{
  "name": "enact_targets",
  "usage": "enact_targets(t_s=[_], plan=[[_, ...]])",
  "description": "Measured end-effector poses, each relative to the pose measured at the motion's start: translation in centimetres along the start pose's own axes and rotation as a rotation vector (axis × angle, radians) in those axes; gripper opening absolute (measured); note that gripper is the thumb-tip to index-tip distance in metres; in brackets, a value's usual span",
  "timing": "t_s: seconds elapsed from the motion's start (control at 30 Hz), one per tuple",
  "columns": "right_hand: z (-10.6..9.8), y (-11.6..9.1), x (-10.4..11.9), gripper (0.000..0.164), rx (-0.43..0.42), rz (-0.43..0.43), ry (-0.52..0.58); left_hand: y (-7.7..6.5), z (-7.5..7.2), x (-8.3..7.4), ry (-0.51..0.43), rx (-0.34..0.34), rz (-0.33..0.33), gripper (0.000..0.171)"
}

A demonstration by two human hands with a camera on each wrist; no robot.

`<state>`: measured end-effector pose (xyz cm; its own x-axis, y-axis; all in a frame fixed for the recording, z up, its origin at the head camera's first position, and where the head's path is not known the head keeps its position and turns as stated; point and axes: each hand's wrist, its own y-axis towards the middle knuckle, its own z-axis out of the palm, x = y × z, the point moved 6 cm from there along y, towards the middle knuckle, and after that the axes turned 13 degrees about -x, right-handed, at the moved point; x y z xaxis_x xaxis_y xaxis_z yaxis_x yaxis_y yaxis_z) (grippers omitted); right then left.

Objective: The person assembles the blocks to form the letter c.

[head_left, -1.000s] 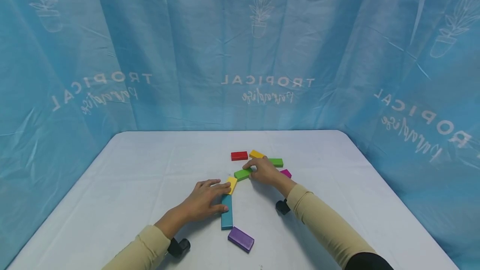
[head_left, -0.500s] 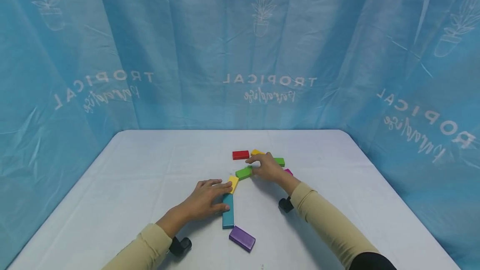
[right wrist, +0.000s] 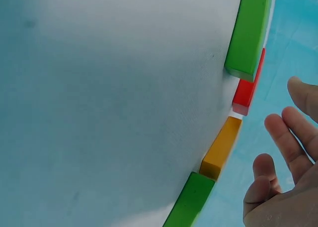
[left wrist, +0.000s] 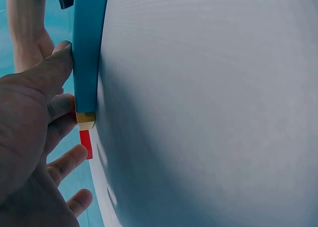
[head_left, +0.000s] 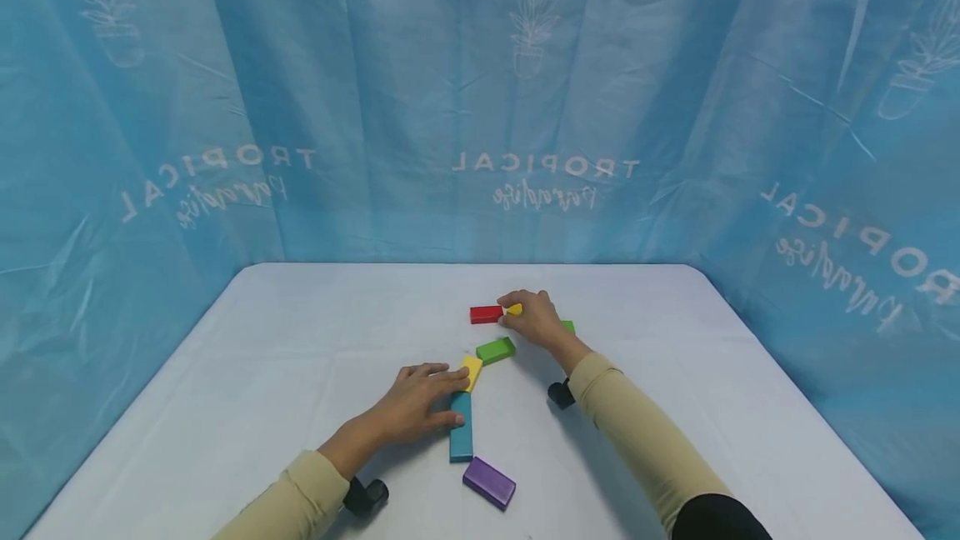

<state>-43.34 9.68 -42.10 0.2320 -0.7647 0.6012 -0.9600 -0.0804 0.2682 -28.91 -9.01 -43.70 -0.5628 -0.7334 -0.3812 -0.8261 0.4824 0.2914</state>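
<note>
My left hand [head_left: 408, 408] rests with its fingertips on the near yellow block [head_left: 474, 363] and its thumb at the teal block [head_left: 462, 440]; these two meet end to end. A green block [head_left: 497, 350] continues from the yellow one. My right hand [head_left: 534, 322] hovers over the far yellow block [head_left: 514, 309], thumb and index finger apart, near the red block [head_left: 486, 315]. In the right wrist view, the fingers [right wrist: 285, 137] stay clear of the far yellow block [right wrist: 221, 147], which meets another green block [right wrist: 191, 199].
A purple block [head_left: 489, 483] lies at an angle by the teal block's near end. Behind the right hand, the far green block [head_left: 568, 327] shows only a corner. The white-covered table [head_left: 337, 307] ends at a blue printed curtain [head_left: 390, 215].
My right hand has left the green block and moved farther back, over the far yellow block. The magenta block is now hidden behind it. My left hand keeps its place on the blocks.
</note>
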Motion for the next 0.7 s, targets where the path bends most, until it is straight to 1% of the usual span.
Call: enact_targets(t_s=[0.17,0.37,0.53,0.7], plan=[[0.6,0.6,-0.1,0.037,0.005,0.021,0.006,-0.1,0.0,0.0,0.002,-0.006,-0.002,0.060],[1.1,1.2,-0.4,0.037,0.014,0.041,-0.010,-0.1,0.2,-0.1,-0.020,-0.001,0.004,0.060],[1.5,1.6,-0.3,0.037,0.021,0.021,-0.040,-0.1,0.1,-0.3,-0.013,-0.001,0.002,0.059],[1.8,1.9,0.1,0.036,0.031,0.012,-0.047,-0.1,-0.1,-0.3,-0.004,0.001,0.002,0.059]])
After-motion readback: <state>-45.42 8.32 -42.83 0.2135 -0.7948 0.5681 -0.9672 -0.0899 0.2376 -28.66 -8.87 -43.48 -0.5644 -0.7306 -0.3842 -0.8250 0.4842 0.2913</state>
